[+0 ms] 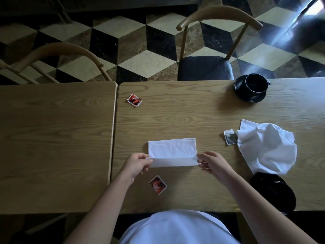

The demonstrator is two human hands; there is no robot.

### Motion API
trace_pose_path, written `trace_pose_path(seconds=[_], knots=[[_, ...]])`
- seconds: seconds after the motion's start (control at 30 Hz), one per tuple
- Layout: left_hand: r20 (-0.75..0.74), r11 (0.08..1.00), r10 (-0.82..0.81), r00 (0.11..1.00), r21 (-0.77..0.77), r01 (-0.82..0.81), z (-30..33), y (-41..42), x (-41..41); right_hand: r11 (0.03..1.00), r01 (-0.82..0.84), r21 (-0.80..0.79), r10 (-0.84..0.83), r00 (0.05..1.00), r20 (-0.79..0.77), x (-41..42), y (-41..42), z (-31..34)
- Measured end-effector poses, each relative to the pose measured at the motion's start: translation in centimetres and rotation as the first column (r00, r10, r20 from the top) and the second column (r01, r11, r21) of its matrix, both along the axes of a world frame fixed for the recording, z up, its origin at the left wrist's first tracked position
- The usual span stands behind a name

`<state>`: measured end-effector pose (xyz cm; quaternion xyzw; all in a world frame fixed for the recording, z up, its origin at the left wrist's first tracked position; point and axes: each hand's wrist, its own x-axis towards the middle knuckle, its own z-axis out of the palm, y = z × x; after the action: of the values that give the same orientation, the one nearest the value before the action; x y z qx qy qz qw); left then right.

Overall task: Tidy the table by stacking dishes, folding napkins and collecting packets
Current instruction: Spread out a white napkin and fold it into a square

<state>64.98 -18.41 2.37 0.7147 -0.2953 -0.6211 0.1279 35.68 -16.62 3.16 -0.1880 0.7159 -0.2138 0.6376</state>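
A white napkin [172, 149], folded into a long strip, lies in front of me on the wooden table [175, 113]. My left hand [136, 164] pinches its near left corner and my right hand [212, 162] pinches its near right corner, lifting the near edge. A crumpled white napkin [269, 147] lies at the right. One red packet [134, 100] sits at the far left of this table, another red packet [158, 184] lies near my left wrist, and a grey packet [230, 139] touches the crumpled napkin. A black cup [255, 82] stands on a black saucer [246, 95] at the far right.
A black plate [276, 192] overhangs the near right edge, partly under the crumpled napkin. A second wooden table [56, 138] adjoins on the left. Two wooden chairs [211, 50] stand on the far side over a checkered floor.
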Motion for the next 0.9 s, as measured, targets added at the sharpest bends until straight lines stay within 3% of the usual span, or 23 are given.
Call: trace_pose_path(seconds=[0.37,0.7,0.8,0.9], knots=[[0.172,0.998,0.003,0.985,-0.069,0.009,-4.4,-6.0,-1.8,0.971,-0.223,0.084,0.231,0.968,-0.101,-0.3,-6.7,-2.6],[0.253,0.999,0.046,0.966,0.01,-0.05,-5.9,-7.2,-2.3,0.979,-0.179,0.097,0.193,0.969,-0.157,0.5,-8.7,-5.2],[0.446,0.979,-0.114,0.888,-0.1,0.176,-4.8,-6.2,-3.3,0.987,-0.159,0.0,0.15,0.929,-0.339,1.3,-7.7,-4.7],[0.525,0.882,-0.267,0.808,-0.205,0.425,-3.4,-4.3,-4.5,0.914,-0.396,-0.086,0.32,0.835,-0.448,3.2,-5.3,-3.6]])
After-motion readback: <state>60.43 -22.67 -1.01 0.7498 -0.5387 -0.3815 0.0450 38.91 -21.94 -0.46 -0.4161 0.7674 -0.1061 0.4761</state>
